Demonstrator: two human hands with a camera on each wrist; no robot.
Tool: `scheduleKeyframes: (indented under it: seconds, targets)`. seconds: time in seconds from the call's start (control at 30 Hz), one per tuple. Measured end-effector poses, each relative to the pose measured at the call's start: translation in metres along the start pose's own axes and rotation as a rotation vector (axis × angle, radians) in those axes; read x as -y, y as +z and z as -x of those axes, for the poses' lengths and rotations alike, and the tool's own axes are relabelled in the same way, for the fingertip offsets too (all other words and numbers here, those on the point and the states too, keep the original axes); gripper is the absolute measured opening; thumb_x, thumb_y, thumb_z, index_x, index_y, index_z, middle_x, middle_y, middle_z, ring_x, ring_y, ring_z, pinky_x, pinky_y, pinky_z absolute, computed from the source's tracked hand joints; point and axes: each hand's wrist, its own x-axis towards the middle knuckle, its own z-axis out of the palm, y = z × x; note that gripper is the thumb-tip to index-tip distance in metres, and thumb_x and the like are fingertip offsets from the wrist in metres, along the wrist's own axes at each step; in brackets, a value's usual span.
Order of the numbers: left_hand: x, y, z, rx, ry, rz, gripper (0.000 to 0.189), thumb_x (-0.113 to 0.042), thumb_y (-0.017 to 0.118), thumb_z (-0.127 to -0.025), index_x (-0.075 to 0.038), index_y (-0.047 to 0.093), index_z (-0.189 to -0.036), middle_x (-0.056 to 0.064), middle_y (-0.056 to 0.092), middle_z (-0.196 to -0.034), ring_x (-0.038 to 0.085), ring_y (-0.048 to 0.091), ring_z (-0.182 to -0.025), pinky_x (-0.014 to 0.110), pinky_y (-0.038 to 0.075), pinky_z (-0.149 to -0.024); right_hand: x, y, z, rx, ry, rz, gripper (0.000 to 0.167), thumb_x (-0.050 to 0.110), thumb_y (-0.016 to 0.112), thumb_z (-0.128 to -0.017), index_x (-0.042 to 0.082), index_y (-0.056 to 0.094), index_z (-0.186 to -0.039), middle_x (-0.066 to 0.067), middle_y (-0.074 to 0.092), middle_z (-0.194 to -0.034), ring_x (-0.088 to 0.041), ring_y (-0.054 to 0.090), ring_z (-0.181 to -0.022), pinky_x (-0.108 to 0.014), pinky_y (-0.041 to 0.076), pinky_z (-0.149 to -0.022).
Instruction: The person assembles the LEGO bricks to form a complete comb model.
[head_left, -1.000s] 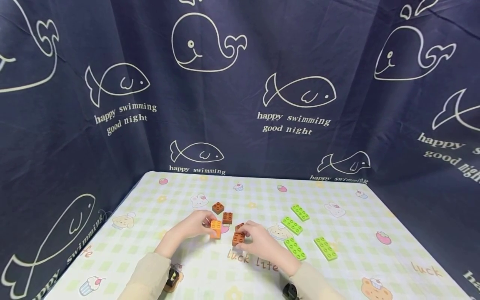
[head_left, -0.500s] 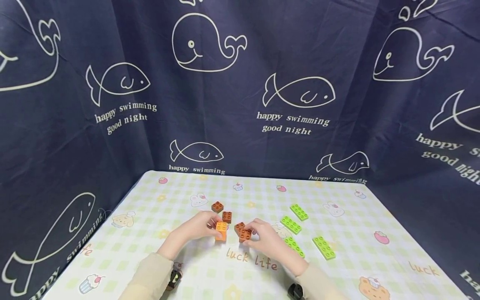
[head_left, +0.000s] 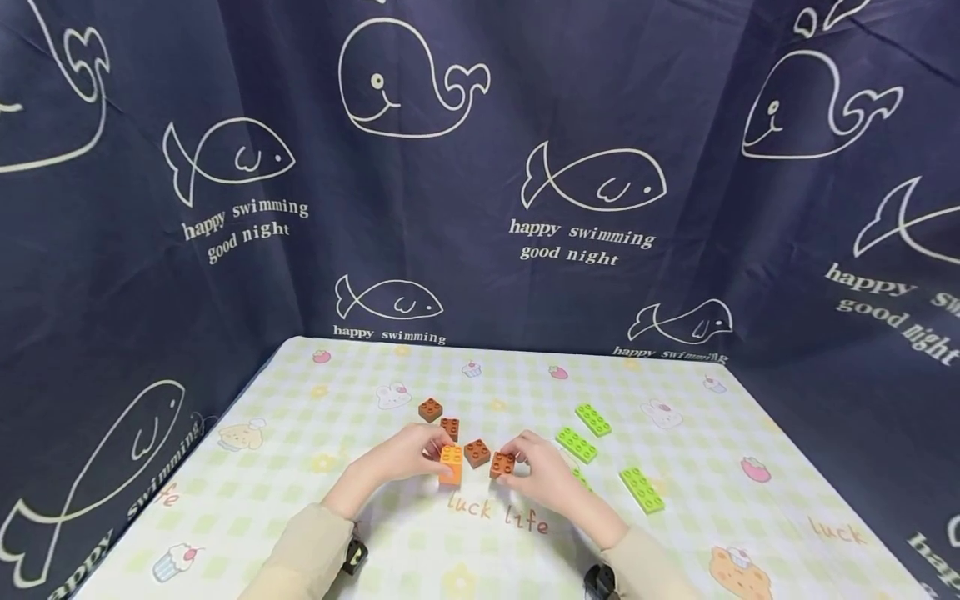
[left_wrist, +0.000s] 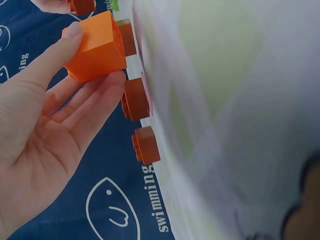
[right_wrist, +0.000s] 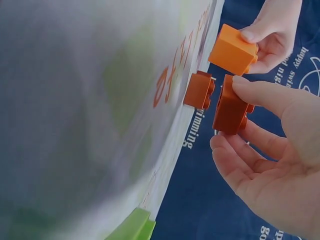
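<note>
My left hand (head_left: 415,452) pinches an orange toy building brick (left_wrist: 98,46) between thumb and fingers, held above the tabletop. To its right, my right hand (head_left: 542,472) grips a brown building brick (right_wrist: 230,106) between thumb and fingertips, studs facing up in the head view. A second brown brick (head_left: 477,452) sits on the table between the two hands. Behind the left hand's fingers lie two more brown pieces, a nearer brown brick (head_left: 449,428) partly covered by the hand and a farther brown brick (head_left: 430,409).
Several long green bricks lie right of the hands, among them a back green brick (head_left: 593,419), a middle green brick (head_left: 576,445) and a front green brick (head_left: 642,489). Another is partly hidden behind the right hand. A checked tablecloth (head_left: 360,533) covers the table; a dark blue curtain (head_left: 480,250) surrounds it.
The right hand has lifted its brown brick away to the right from beside the brown brick on the table. The left hand has carried the orange brick slightly to the right.
</note>
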Motion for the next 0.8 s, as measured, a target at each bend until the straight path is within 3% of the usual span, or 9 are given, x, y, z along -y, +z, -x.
scheduleKeyframes:
  seconds: [0.4,0.57,0.8]
  targets:
    - [-0.012,0.007,-0.01,0.015,0.01,-0.012,0.039,-0.032,0.077,-0.075,-0.008,0.066,-0.103,-0.001,0.067,-0.092,0.009,0.061,-0.08,0.021,0.052,-0.074,-0.009,-0.011,0.004,-0.01,0.046,0.004,0.034,0.02,0.077,-0.075,0.01,0.066,-0.105,0.003,0.057,-0.09,-0.017,0.055,-0.085,-0.029,0.05,-0.073]
    - [-0.017,0.01,-0.012,0.018,0.02,-0.009,0.037,-0.03,0.077,-0.076,-0.006,0.065,-0.101,0.0,0.067,-0.092,0.008,0.06,-0.077,0.019,0.052,-0.071,-0.011,-0.014,0.006,-0.022,0.078,-0.007,0.033,0.021,0.077,-0.075,0.009,0.067,-0.104,0.003,0.057,-0.088,-0.017,0.054,-0.083,-0.025,0.048,-0.071]
    - [-0.025,0.013,-0.017,-0.006,0.036,-0.029,0.035,-0.03,0.078,-0.075,-0.007,0.064,-0.097,-0.001,0.067,-0.087,0.006,0.059,-0.075,0.02,0.052,-0.07,-0.014,-0.015,0.01,-0.03,0.107,-0.016,0.035,0.019,0.078,-0.075,0.007,0.066,-0.105,0.002,0.057,-0.089,-0.017,0.054,-0.084,-0.033,0.051,-0.073]
